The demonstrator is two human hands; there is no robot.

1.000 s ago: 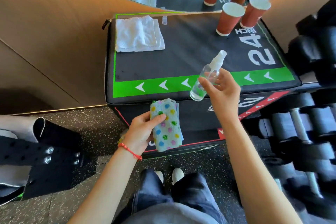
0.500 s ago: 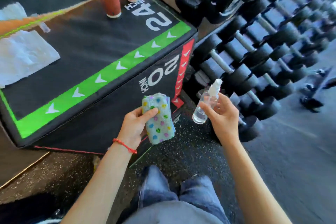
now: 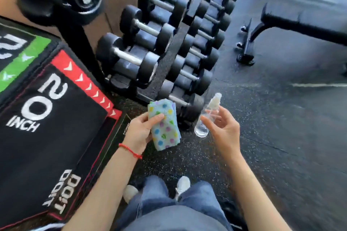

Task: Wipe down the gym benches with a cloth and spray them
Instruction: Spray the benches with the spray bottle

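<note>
My left hand (image 3: 139, 132) grips a folded pale-blue cloth with coloured dots (image 3: 165, 126), held upright in front of me. My right hand (image 3: 223, 126) holds a small clear spray bottle (image 3: 206, 117) by its body, white nozzle pointing up. Both hands hover over the speckled rubber floor, a short gap between them. A black gym bench (image 3: 293, 22) stands at the upper right, well beyond my hands; only one end of its pad and its foot frame show.
A black plyo box marked "20 INCH" (image 3: 47, 118) fills the left side. A rack of black dumbbells (image 3: 159, 43) runs diagonally ahead. My shoes and jeans are at the bottom centre. Dark rubber floor (image 3: 281, 127) stretches to the right toward the bench.
My view has swung right: the plyo box top with cups and white towel has left the frame, and the dumbbell rack and bench came in. Both hands keep their hold.
</note>
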